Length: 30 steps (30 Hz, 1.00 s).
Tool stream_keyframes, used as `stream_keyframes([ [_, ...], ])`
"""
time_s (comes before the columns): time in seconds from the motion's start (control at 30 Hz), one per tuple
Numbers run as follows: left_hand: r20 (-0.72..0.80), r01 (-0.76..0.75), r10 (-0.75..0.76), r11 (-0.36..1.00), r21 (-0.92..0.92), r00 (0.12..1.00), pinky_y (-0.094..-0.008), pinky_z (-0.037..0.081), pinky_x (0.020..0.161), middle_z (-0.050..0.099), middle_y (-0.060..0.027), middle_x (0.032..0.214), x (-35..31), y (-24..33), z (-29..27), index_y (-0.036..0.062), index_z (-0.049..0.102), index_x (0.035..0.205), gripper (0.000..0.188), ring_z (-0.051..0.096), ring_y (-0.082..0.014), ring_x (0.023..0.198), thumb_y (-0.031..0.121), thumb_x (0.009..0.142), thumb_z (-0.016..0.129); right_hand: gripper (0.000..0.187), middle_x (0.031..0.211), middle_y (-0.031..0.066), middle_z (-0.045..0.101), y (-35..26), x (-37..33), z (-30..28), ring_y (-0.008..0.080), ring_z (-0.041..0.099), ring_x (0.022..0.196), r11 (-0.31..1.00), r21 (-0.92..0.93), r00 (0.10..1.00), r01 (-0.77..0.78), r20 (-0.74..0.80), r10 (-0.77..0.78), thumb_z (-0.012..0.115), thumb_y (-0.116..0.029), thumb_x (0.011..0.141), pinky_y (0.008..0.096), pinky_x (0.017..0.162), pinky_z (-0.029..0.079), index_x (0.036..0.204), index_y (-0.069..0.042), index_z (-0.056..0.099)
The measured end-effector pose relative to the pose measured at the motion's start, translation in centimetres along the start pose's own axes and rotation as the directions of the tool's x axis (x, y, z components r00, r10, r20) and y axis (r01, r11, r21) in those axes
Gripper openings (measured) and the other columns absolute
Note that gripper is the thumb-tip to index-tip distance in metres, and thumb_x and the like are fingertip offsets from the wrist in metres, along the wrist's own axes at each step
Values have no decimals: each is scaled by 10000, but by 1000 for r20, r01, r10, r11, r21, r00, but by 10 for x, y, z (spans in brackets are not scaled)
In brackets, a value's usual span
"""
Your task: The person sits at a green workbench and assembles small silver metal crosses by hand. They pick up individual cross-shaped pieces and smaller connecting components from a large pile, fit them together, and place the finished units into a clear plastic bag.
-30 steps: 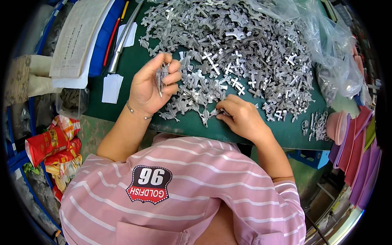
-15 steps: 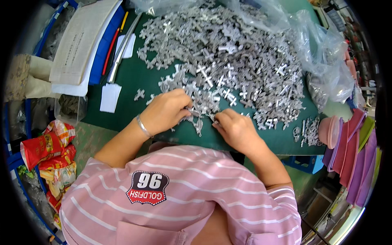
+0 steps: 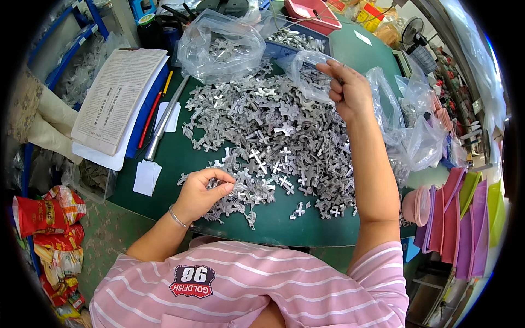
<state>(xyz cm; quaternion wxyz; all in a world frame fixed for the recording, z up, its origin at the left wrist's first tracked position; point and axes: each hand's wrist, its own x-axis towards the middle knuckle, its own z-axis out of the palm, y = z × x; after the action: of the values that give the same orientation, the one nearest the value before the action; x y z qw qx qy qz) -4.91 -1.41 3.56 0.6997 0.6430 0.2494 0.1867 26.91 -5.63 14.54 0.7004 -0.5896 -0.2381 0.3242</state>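
A wide heap of grey metal cross-shaped pieces (image 3: 262, 115) spreads over the green table. At its near left edge lies a smaller pile of similar pieces (image 3: 251, 188), some winged. Over that pile, my left hand (image 3: 203, 194) is closed, thumb and forefinger pinching what looks like a small grey metal piece (image 3: 239, 187). My right hand (image 3: 351, 92) is stretched to the far side of the heap, beside a clear plastic bag (image 3: 309, 74). Its forefinger points left and the other fingers curl loosely; I see nothing in it.
On the left lie a printed paper stack (image 3: 117, 101), a red pencil (image 3: 150, 120), a tapered metal rod (image 3: 167, 117) and white cards (image 3: 147, 177). A bag of metal parts (image 3: 221, 46) and a pink tray (image 3: 311, 15) stand behind. Coloured bins (image 3: 456, 218) hang at right.
My right hand has left the small pile and reached far forward over the heap. My left hand stays by the small pile. The view has tilted up, showing the table's far side.
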Motion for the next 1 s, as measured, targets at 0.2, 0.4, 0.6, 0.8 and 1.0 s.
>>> stream_keyframes([
  [0.2, -54, 120, -131, 976, -179, 990, -166, 277, 418, 628, -71, 748, -3, -2, -8, -5, 607, 980, 166, 378, -21, 476, 96, 848, 595, 198, 849, 64, 651, 47, -56, 22, 31, 442, 561, 933, -352, 972, -71, 186, 144, 569, -114, 845, 186, 467, 343, 996, 11, 604],
  [0.4, 18, 123, -124, 938, -324, 992, -167, 284, 423, 638, -89, 759, 1, -2, -9, -17, 601, 983, 168, 385, -23, 490, 94, 857, 589, 190, 832, 32, 639, 97, -123, 20, 83, 571, 791, 902, -415, 929, 118, 368, 48, 639, -35, 800, 226, 730, 457, 982, 15, 628],
  [0.6, 60, 119, -104, 928, -354, 993, -171, 292, 429, 630, -91, 758, 1, -7, -8, -11, 590, 970, 161, 395, -33, 498, 110, 864, 591, 172, 820, 28, 639, 111, -149, 27, 70, 570, 763, 943, -333, 927, -10, 350, 134, 662, -28, 781, 199, 687, 457, 948, 4, 634],
  [0.8, 9, 21, -21, 711, -703, 1000, -190, 309, 462, 473, -31, 772, -2, -10, -16, 23, 510, 935, 150, 385, -63, 581, 172, 921, 495, 121, 747, 25, 634, 115, -155, 35, 79, 596, 716, 939, -341, 894, -36, 409, 182, 588, -99, 864, 216, 641, 467, 871, 14, 629],
  [1.0, -123, -7, -283, 378, -926, 951, -216, 369, 484, 379, -34, 807, 1, 10, -27, 65, 452, 891, 207, 374, -104, 658, 237, 973, 372, 112, 714, 131, 609, 124, -140, 43, 231, 603, 647, 701, -667, 946, 254, 321, -38, 635, -96, 778, 314, 601, 464, 826, 6, 627],
])
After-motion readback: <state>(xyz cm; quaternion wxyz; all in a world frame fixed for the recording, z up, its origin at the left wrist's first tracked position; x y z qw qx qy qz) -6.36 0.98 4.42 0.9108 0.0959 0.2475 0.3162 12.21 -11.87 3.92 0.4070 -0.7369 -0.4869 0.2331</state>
